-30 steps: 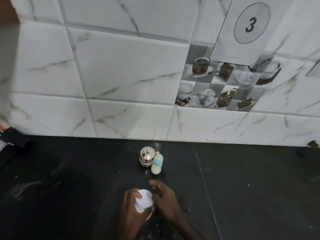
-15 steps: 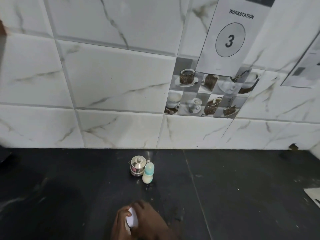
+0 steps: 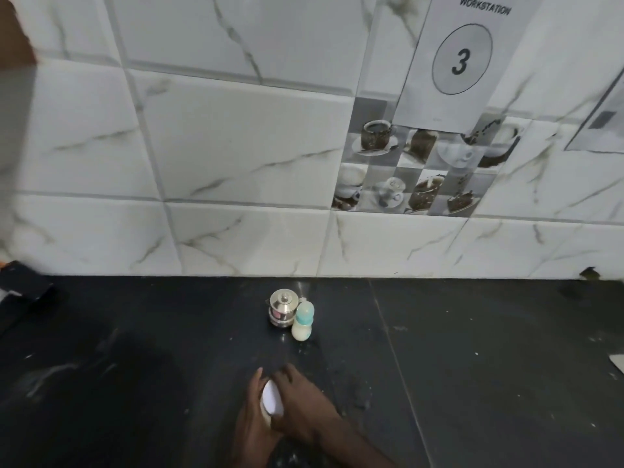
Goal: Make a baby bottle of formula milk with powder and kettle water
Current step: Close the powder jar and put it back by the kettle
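Both hands (image 3: pixel 287 410) mostly hide white container (image 3: pixel 271 398) (contents unseen).

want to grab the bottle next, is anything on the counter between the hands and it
Nothing visible. The bottle stands upright ahead of both hands, with only bare counter between. The steel pot sits beside it on its left, slightly behind, not in the path. Both the left hand and right hand are occupied with a white container.

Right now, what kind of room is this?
Probably a kitchen set up as a numbered work spot: a black stone counter, white wall tiles with coffee-cup pictures, and a "Workstation 3" sign. A baby bottle stands beside a small steel pot.
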### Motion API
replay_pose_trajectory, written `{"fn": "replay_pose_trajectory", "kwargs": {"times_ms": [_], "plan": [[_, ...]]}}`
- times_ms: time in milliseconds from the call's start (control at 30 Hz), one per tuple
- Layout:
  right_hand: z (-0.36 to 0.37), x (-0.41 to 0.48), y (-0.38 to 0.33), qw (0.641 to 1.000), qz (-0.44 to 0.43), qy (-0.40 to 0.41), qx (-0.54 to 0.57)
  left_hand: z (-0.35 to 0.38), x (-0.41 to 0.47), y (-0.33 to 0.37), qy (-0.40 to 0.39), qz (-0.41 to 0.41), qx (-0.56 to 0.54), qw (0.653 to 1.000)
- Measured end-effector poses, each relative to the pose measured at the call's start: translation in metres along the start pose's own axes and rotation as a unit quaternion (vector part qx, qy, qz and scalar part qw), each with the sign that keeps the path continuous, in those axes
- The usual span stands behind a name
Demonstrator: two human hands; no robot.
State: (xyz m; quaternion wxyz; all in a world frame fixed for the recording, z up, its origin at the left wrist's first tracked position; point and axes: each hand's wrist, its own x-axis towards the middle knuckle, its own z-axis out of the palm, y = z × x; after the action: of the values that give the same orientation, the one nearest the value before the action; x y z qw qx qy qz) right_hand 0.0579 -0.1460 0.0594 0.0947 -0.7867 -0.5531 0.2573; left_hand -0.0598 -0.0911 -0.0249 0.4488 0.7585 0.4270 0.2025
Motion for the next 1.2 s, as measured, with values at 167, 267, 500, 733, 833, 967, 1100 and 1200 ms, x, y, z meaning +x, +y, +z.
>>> {"fn": "replay_pose_trajectory", "kwargs": {"times_ms": [167, 267, 500, 733, 833, 967, 1100, 1200], "plan": [[0.003, 0.0, 0.002, 1.0, -0.005, -0.001, 0.006, -0.006, -0.006, 0.02, -0.009, -0.085, -0.04, 0.995], [0.002, 0.0, -0.006, 1.0, 0.004, 0.013, -0.014, -0.017, -0.014, 0.02, -0.022, -0.101, 0.001, 0.995], [-0.004, 0.005, -0.015, 0.992, 0.089, 0.023, -0.09, -0.022, -0.016, 0.021, -0.051, -0.117, 0.0, 0.992], [-0.009, 0.005, -0.017, 0.994, 0.01, -0.061, -0.088, -0.022, -0.012, 0.025, -0.071, -0.158, 0.028, 0.984], [-0.005, 0.004, -0.021, 0.992, 0.034, -0.037, -0.113, -0.025, -0.017, 0.021, -0.079, -0.152, 0.028, 0.985], [-0.01, 0.009, -0.025, 0.987, 0.133, -0.007, -0.093, -0.026, -0.011, 0.012, -0.067, -0.205, 0.012, 0.976], [-0.018, 0.008, -0.023, 0.989, 0.1, -0.046, -0.096, -0.017, -0.007, 0.018, -0.088, -0.157, 0.04, 0.983], [-0.016, 0.003, -0.024, 0.992, 0.037, -0.071, -0.102, -0.019, -0.013, 0.017, -0.068, -0.136, 0.05, 0.987]]}}
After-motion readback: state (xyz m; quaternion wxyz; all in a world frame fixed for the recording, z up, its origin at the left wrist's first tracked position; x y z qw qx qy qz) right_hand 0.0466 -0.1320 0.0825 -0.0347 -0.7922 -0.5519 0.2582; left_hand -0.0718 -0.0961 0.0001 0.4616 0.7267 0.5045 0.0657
